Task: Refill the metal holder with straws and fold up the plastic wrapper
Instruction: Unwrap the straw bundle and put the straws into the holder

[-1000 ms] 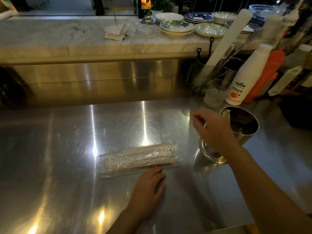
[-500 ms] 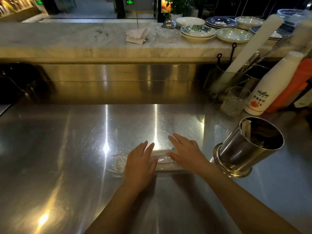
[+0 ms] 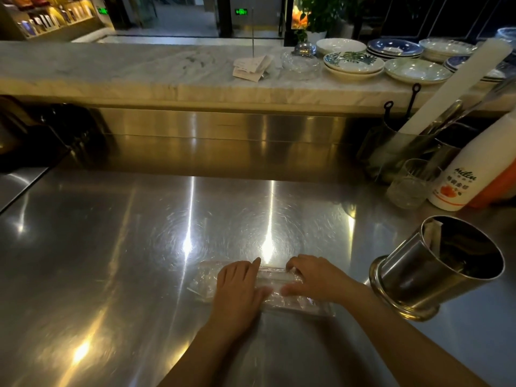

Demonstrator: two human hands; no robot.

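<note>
The steel counter [image 3: 111, 247] fills the view. The metal holder [image 3: 435, 277] stands near its right edge (one wrapped straw [image 3: 433, 233] leans inside it). The plastic wrapper [image 3: 203, 283] lies toward the front edge, about mid-width, apart from the holder. The left hand [image 3: 238, 289] presses on its middle, fingers laid flat. The right hand [image 3: 314, 277] curls fingers and thumb round the wrapper's right part. Pale straws [image 3: 275, 278] show inside it between the hands.

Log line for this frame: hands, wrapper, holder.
phase: wrapper fold | left hand: presses flat on clear plastic straw wrapper | right hand: grips same wrapper | shiny cylindrical metal holder: standing apart, untouched
</note>
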